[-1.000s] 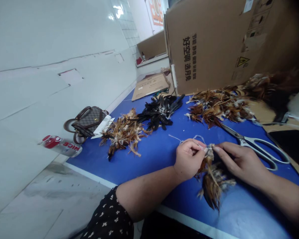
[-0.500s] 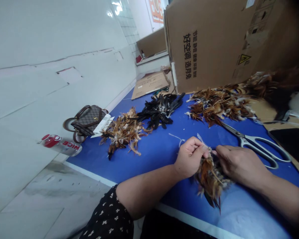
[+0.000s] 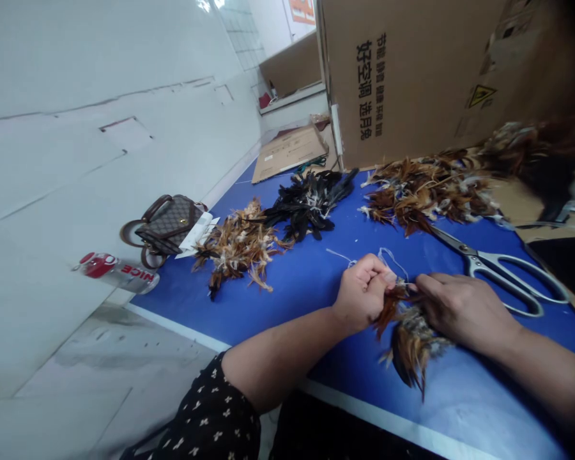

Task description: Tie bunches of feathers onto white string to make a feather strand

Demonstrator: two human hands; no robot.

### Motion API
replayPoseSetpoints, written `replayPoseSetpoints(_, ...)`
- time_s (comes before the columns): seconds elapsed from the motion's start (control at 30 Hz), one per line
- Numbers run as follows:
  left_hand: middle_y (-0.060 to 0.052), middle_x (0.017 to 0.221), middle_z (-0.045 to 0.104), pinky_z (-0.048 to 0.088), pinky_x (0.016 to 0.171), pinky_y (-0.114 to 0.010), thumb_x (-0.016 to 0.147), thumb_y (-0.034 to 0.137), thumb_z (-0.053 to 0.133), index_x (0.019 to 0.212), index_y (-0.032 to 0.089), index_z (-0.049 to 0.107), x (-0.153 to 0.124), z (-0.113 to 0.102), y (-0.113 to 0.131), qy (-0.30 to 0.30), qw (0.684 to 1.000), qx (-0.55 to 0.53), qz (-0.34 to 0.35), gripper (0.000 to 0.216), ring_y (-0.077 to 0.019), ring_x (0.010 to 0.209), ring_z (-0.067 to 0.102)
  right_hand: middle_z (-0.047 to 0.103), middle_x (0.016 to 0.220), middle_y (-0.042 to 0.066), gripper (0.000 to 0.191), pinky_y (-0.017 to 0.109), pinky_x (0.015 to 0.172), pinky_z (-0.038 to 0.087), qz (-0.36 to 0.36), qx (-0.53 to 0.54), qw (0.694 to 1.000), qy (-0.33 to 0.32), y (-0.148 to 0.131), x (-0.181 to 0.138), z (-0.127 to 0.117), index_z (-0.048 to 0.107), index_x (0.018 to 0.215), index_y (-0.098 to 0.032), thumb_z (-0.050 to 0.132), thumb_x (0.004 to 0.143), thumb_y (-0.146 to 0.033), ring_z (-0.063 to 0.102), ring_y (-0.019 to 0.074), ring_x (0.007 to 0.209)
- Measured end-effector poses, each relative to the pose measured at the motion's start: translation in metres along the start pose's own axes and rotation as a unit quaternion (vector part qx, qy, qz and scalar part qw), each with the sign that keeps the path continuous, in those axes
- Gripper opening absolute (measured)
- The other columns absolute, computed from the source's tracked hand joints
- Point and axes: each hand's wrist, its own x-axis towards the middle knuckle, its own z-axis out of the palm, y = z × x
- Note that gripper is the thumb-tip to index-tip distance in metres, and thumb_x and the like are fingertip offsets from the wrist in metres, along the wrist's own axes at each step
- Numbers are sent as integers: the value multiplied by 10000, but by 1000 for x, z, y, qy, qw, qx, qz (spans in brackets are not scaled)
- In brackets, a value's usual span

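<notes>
Both hands meet over a bunch of brown and black feathers lying on the blue table top. My left hand is curled into a fist around the quill end of the bunch. My right hand pinches the same end from the other side, fingers together. A thin white thread loops up from between the two hands and trails across the blue surface toward the feather piles.
Large steel scissors lie just beyond my right hand. Piles of brown feathers, black feathers and more brown feathers lie further back. A cardboard box stands behind them. A handbag and a bottle lie at the left.
The hands stay on the feather bunch, shifting slightly; the left hand has closed tighter round the quill end and the thread loop has changed shape. The view tilted a little.
</notes>
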Motion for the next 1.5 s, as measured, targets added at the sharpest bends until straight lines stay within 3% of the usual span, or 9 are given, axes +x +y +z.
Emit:
replayPoseSetpoints(0.17, -22, 754, 745, 568, 713, -275, 886, 619, 898, 853, 187, 673, 3, -3, 4, 4, 1000, -4, -2, 488, -116, 668, 654, 670, 716, 67, 266, 378, 646, 400, 9, 43, 999, 9, 4, 4, -4, 581, 806, -272, 548, 1068, -243, 621, 246, 633)
replayPoseSetpoints(0.43, -63, 830, 810, 581, 704, -289, 838, 531, 950, 916, 174, 832, 6, -3, -18, -17, 999, 43, 0, 385, -140, 702, 692, 650, 855, 57, 215, 357, 707, 471, -32, 69, 997, -28, 20, 3, -2, 589, 953, -260, 493, 1015, -78, 638, 231, 740)
replayPoseSetpoints(0.67, -37, 778, 791, 575, 676, -280, 911, 369, 870, 966, 192, 883, 10, -6, -27, -15, 990, 141, 4, 186, -142, 659, 674, 713, 889, 76, 218, 370, 722, 509, -36, 125, 991, -16, 22, 4, -24, 736, 1063, -250, 554, 1144, -338, 693, 235, 763)
replayPoseSetpoints(0.8, -61, 858, 832, 649, 765, -325, 934, 335, 860, 996, 204, 891, 12, -9, -27, -22, 977, 200, 65, 148, -176, 737, 733, 723, 954, 88, 253, 359, 727, 531, -47, 137, 989, 7, 24, 2, -30, 795, 1101, -244, 584, 1143, -379, 708, 222, 789)
replayPoseSetpoints(1.0, -80, 981, 843, 642, 949, -321, 993, 212, 748, 999, 176, 853, 9, -9, -24, -106, 927, 332, 140, 111, -187, 911, 768, 738, 1267, 120, 128, 348, 875, 621, -80, 209, 972, 78, 4, 7, -17, 807, 1129, -270, 684, 1098, -286, 767, 230, 1025)
replayPoseSetpoints(1.1, -61, 918, 795, 596, 810, -275, 997, 263, 730, 959, 158, 823, 7, -7, -26, -115, 952, 264, 102, 145, -154, 806, 703, 785, 1262, 117, 146, 387, 969, 656, -53, 251, 964, 75, -5, 9, -15, 795, 1138, -287, 664, 1112, -346, 789, 272, 1130)
replayPoseSetpoints(1.27, -52, 874, 777, 531, 733, -256, 955, 426, 800, 980, 137, 819, 7, -3, -27, -86, 993, 85, -10, 291, -118, 732, 638, 838, 1170, 124, 315, 402, 878, 687, 15, 244, 969, -33, 0, 5, -18, 698, 1353, -260, 649, 1113, -458, 822, 294, 989)
replayPoseSetpoints(1.4, -8, 741, 703, 472, 659, -247, 878, 532, 877, 966, 131, 801, 8, -1, -23, -63, 996, 38, -54, 418, -86, 632, 550, 826, 1279, 142, 390, 452, 962, 667, 7, 181, 983, -16, 7, 2, -13, 694, 1412, -265, 648, 1101, -495, 827, 336, 1104)
replayPoseSetpoints(1.5, 39, 643, 621, 396, 581, -240, 836, 601, 901, 987, 135, 767, 8, 0, -19, -51, 994, 19, -95, 508, -71, 553, 481, 839, 1123, 136, 399, 404, 815, 650, 25, 174, 984, -4, 7, 1, -9, 687, 1386, -245, 635, 1108, -527, 833, 307, 949)
